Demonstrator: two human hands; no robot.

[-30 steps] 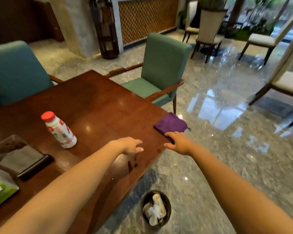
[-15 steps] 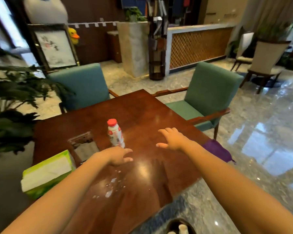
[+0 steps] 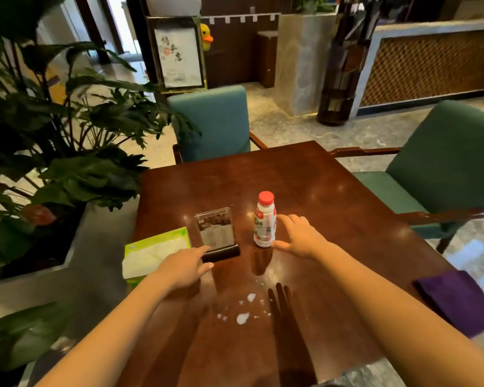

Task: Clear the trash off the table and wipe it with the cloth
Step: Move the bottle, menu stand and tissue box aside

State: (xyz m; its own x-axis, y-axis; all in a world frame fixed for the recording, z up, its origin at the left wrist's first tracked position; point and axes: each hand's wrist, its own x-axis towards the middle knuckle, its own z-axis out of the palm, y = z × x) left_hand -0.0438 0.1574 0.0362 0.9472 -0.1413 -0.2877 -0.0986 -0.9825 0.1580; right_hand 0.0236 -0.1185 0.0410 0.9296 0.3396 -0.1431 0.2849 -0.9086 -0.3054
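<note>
A: How does the bottle [image 3: 265, 219] stand on the bench [image 3: 333, 196]?

B: Upright, its long axis vertical, the red cap pointing at the ceiling and the pink-and-white label turned toward the camera. It sits near the middle of the dark, glossy wooden bench.

A: And the hands?

B: The right hand [image 3: 301, 238] is spread open just right of the bottle, thumb by the base and fingers level with the label; whether skin touches plastic cannot be told. It grips nothing. The left hand [image 3: 185, 266] hovers palm down, fingers loosely extended, at the base of an acrylic sign holder [image 3: 217, 233] that stands just left of the bottle. It holds nothing either.

A: What else is on the bench?

B: A green tissue pack [image 3: 154, 252] lies at the left edge, partly behind the left hand. White spilled drops [image 3: 243, 317] dot the wood between the two forearms. A folded purple cloth [image 3: 458, 300] lies at the right edge, well apart from the bottle.

A: The room?

B: Two green upholstered armchairs, one [image 3: 215, 124] at the far side, one [image 3: 442, 163] to the right. Broad-leaved plants [image 3: 67, 135] crowd the left. The floor is polished stone; behind stand a framed calligraphy sign [image 3: 178, 53], a yellow duck figure [image 3: 206, 36] and a lattice-fronted counter [image 3: 430, 65].
</note>
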